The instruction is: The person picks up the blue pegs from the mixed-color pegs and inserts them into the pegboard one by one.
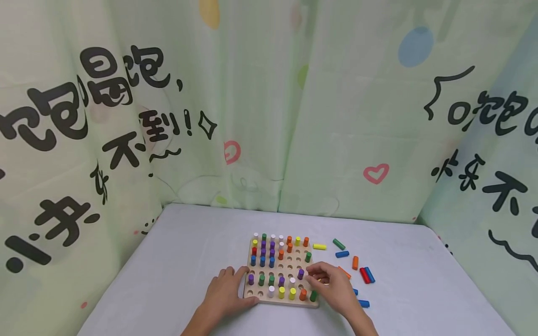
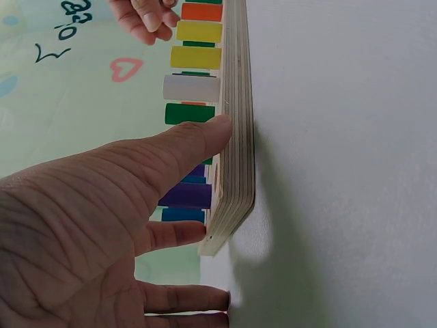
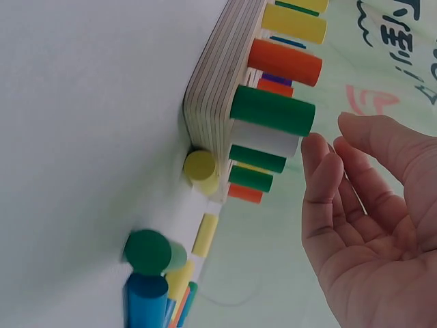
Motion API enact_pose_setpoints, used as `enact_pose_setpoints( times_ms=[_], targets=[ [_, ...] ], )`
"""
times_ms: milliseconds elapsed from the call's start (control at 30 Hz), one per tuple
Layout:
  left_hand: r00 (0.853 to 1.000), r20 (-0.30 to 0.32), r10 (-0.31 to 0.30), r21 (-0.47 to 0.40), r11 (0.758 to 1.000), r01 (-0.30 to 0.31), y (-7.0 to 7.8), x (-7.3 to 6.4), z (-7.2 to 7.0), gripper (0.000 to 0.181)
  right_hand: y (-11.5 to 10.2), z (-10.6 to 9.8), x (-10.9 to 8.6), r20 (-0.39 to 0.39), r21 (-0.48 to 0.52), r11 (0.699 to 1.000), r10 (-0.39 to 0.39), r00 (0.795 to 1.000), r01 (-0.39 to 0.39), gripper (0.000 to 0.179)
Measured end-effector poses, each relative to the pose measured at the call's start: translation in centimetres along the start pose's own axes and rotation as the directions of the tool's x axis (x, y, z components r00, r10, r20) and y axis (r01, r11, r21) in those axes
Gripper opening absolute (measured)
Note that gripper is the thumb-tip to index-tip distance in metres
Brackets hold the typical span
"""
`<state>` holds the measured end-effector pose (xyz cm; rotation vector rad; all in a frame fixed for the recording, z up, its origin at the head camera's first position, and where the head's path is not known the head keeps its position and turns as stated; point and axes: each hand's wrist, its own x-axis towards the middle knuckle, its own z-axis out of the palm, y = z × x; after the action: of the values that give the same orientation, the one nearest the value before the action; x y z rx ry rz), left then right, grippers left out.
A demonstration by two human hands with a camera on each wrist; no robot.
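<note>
A wooden pegboard (image 1: 290,301) with rows of coloured pegs lies on the table. My left hand (image 1: 229,290) braces its near left corner, the thumb on the front edge and the index finger against the left side; the left wrist view shows this thumb (image 2: 198,140) fairly straight. Over the board's right side, my right hand (image 1: 336,287) has its fingers loosely bent, beside a purple peg (image 1: 300,274). In the right wrist view, thumb and fingers stand apart with nothing seen between them. A white peg (image 3: 273,140) stands close to these fingertips, behind a green corner peg (image 3: 273,111).
Right of the board lie loose pegs: a yellow peg (image 1: 319,247), a green peg (image 1: 338,244), a red peg (image 1: 364,275) and several blue and orange ones. Some are partly hidden by my right hand. A printed curtain (image 1: 336,140) hangs behind the white table (image 1: 201,233).
</note>
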<state>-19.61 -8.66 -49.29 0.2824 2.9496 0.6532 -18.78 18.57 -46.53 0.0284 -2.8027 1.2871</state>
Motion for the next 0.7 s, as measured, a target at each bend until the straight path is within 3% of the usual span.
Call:
enact_pose_setpoints(
  times_ms=[700],
  targets=[
    [1.0, -0.002, 0.003, -0.008, 1.0, -0.003, -0.1, 0.1, 0.1, 0.078, 2.9, -2.7, -0.3, -0.056, -0.043, 0.996, 0.078, 0.995, -0.08, 0.019]
  ],
)
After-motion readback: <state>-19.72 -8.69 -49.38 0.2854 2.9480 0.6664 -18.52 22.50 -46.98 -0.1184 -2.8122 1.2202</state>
